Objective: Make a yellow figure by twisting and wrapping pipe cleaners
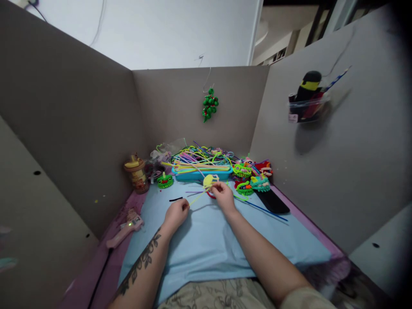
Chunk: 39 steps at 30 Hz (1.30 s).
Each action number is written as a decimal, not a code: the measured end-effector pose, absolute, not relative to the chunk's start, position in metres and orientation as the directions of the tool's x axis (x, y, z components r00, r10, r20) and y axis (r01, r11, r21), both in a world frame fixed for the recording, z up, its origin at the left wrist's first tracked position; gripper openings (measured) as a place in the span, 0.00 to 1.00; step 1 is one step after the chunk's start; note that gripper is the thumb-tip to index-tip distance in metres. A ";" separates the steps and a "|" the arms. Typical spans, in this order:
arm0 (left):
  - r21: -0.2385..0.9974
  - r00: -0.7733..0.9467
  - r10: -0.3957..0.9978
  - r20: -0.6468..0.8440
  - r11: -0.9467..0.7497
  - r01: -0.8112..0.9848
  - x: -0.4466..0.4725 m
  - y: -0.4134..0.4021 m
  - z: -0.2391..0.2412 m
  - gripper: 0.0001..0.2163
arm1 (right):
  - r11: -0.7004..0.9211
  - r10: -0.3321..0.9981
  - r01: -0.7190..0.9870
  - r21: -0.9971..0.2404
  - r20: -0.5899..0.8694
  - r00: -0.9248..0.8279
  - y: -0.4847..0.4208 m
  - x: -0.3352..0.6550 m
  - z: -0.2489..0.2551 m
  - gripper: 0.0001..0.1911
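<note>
My left hand [176,213] is closed in a pinch on the near end of a pale yellow pipe cleaner [197,198]. My right hand [222,196] pinches the far end, where the stem is coiled into a small yellow bundle [208,180]. Both hands hover over a light blue cloth [206,244] that covers the desk. A short black pipe cleaner piece [175,199] lies just left of my left hand. A blue tray [201,172] heaped with several coloured pipe cleaners stands right behind the hands.
A pink glue gun [126,229] lies at the left edge, a small jar [137,174] behind it. Several finished pipe-cleaner figures [252,177] and a black case [273,201] sit at the right. Grey cardboard walls enclose the desk; a green ornament [210,105] hangs at the back.
</note>
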<state>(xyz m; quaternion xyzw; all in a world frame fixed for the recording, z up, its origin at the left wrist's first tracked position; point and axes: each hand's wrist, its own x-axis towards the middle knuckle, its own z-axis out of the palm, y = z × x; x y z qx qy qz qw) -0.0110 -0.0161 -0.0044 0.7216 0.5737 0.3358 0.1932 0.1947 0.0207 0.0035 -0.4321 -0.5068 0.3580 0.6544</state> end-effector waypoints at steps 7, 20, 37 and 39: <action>0.741 -0.104 0.978 0.182 -0.067 0.668 -0.022 -0.016 0.001 0.03 | 0.410 0.861 0.066 -0.910 0.410 0.301 0.022 0.213 0.009 0.11; 0.971 0.067 0.998 0.007 0.009 -0.238 -0.014 -0.021 0.019 0.22 | 0.122 0.970 -0.438 -0.891 0.200 -0.139 0.010 0.195 0.011 0.15; 0.931 0.010 0.999 0.040 -0.033 -0.364 -0.007 -0.020 0.011 0.32 | 0.300 0.950 -0.225 -0.927 0.312 -0.020 -0.001 0.177 0.018 0.17; 0.916 -0.045 0.999 -0.010 -0.009 -0.401 -0.009 -0.020 0.013 0.32 | 0.425 0.904 -0.152 -0.892 0.411 0.118 -0.018 0.181 0.043 0.11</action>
